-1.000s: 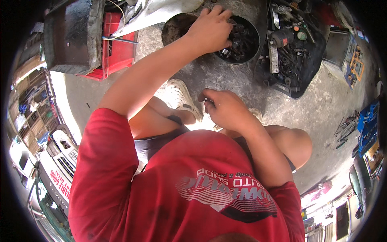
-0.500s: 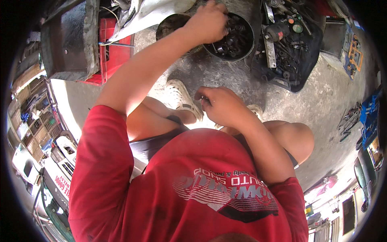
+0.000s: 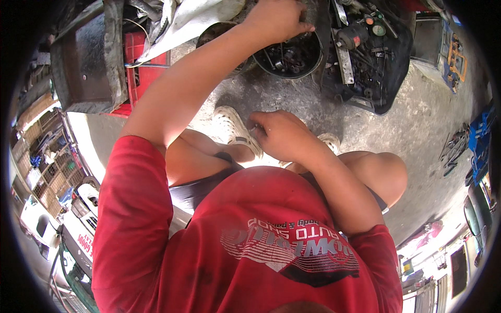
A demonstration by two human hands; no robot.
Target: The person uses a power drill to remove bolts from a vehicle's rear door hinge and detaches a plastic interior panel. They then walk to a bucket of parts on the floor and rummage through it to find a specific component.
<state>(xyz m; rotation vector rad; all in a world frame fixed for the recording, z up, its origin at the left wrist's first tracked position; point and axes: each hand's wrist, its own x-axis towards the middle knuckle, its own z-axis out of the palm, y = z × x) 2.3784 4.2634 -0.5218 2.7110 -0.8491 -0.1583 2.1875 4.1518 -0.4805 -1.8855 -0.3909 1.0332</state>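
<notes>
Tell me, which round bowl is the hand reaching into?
The left hand reaches into the black bowl of metal parts, right of the arm. The brownish bowl lies left of it, untouched.

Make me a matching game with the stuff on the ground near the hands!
Things:
1. round black tub
2. red crate
3. left hand
4. right hand

Places:
A. beside a white shoe
B. on the tub's rim
C. next to the dark metal box
D. full of dark metal parts

Pairs: 1-D, 2-C, 3-B, 4-A
</notes>
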